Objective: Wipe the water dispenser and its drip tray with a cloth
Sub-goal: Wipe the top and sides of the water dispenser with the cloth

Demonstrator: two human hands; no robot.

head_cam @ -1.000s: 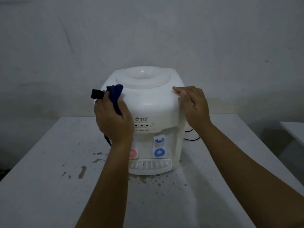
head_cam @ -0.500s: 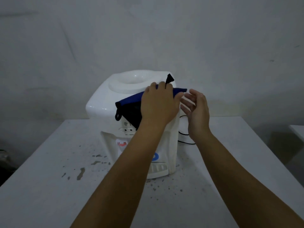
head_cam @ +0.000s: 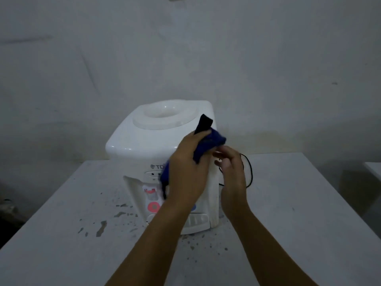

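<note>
**Q:** where's everything at right now?

**Me:** The water dispenser (head_cam: 156, 145) is sitting upright on my white table (head_cam: 61, 234), turned a bit so its front faces down-left toward me. My left hand (head_cam: 186, 174) is up against the dispenser's front right corner, fingers curled round the blue cloth (head_cam: 208, 144) and holding it to the plastic. A black bit of the cloth sticks up past my fingertips, and another bit hangs down below my palm over the front panel.

**Q:** and the other hand?

**Me:** My right hand (head_cam: 232, 174) is just beside the dispenser's right side, fingers loosely bent, thumb near the cloth's edge. It's got nothing in it as far as I can see, and I can't tell if it's actually touching the cloth.

**Q:** drip tray?

**Me:** The drip tray (head_cam: 195, 222) is at the bottom front, half hidden by my left forearm. The red tap (head_cam: 153, 206) is showing above it. There are wet splotches (head_cam: 101, 228) on the table in front and to the left, and a black cord (head_cam: 248, 172) loops behind my right hand.
</note>
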